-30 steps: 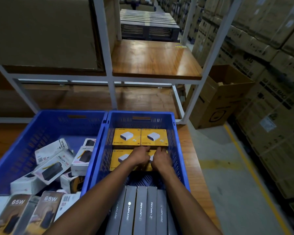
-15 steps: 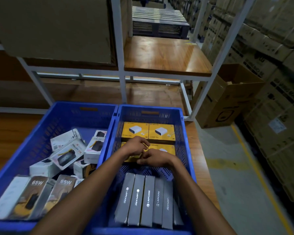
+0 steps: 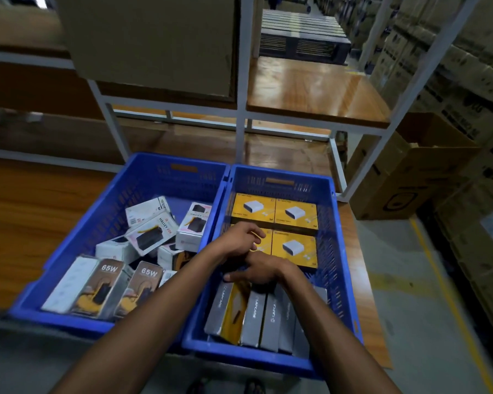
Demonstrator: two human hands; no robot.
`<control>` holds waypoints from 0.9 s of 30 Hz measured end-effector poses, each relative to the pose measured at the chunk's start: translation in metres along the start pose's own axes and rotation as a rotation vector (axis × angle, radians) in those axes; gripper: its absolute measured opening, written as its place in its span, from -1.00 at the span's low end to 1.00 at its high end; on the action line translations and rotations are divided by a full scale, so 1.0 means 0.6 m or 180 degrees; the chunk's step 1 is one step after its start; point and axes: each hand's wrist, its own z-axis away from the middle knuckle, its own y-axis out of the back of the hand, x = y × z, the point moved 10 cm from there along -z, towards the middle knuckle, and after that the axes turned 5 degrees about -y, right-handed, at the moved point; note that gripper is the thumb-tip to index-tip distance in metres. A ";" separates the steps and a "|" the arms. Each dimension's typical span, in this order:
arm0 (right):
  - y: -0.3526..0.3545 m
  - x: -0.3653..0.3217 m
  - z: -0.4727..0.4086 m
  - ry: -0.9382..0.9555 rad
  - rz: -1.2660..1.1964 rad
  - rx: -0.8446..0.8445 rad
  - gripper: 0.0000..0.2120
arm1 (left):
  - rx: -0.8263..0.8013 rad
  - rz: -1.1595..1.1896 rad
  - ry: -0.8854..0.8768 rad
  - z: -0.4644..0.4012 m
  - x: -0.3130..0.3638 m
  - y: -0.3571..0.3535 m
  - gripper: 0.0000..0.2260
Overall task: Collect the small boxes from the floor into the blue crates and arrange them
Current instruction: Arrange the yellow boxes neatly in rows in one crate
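Hands [image 3: 251, 257] meet, grip unclear, above grey LAPCARE boxes [image 3: 254, 317]; left crate [image 3: 69, 314] boxes read 65W.

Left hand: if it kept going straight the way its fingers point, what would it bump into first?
Probably the near-right yellow box, just beyond the left hand inside the right blue crate; its height above the box is unclear.

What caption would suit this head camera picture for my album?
Both hands, left hand and right hand, reach into the right blue crate among yellow charger boxes; the left blue crate holds jumbled boxes.
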 end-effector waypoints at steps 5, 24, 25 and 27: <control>-0.002 -0.022 0.007 0.0181 -0.0042 -0.0055 -0.52 | 0.0051 0.0104 -0.0100 0.014 0.006 0.007 -0.66; 0.218 0.139 0.125 -0.0561 -0.1633 0.2234 -0.54 | 0.0622 0.0927 -0.0657 0.011 0.063 0.066 -0.70; 0.223 0.160 0.128 -0.0703 -0.1681 0.2447 -0.51 | 0.0709 0.0827 -0.0671 0.010 0.063 0.070 -0.72; 0.228 0.188 0.133 -0.0865 -0.1844 0.2756 -0.48 | 0.0760 0.0590 -0.0658 0.008 0.061 0.070 -0.74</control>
